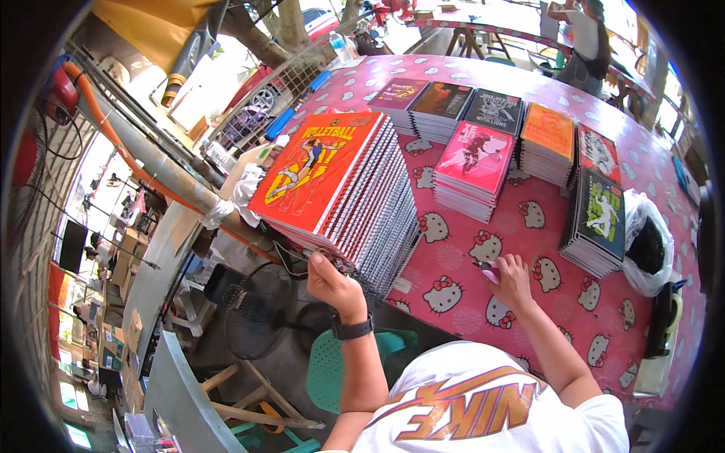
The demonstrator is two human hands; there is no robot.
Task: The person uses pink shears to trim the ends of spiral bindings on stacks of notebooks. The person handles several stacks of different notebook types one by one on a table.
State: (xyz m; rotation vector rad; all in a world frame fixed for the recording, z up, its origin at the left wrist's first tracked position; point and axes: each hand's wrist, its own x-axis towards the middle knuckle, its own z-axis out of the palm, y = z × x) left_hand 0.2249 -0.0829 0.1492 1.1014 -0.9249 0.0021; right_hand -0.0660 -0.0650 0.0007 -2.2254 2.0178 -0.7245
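Observation:
My left hand (336,288), with a dark watch on the wrist, is by the near corner of a tall stack of spiral-bound notebooks (321,170) with red-orange covers. Its fingers are curled to the thumb in a pinch, and what they hold, if anything, is too small to tell. In my right hand (513,283), above the pink tablecloth, is a small pale purple tool (491,275) with a dark tip. Its exact kind cannot be made out. Farther off stands a shorter stack of pink notebooks (476,161).
More notebook stacks stand across the table (453,291): orange (549,136), black (495,111) and dark green (600,215). A white plastic bag (648,260) and a tape dispenser (664,321) are at right. Below left are a black fan (257,309) and a green stool (332,374).

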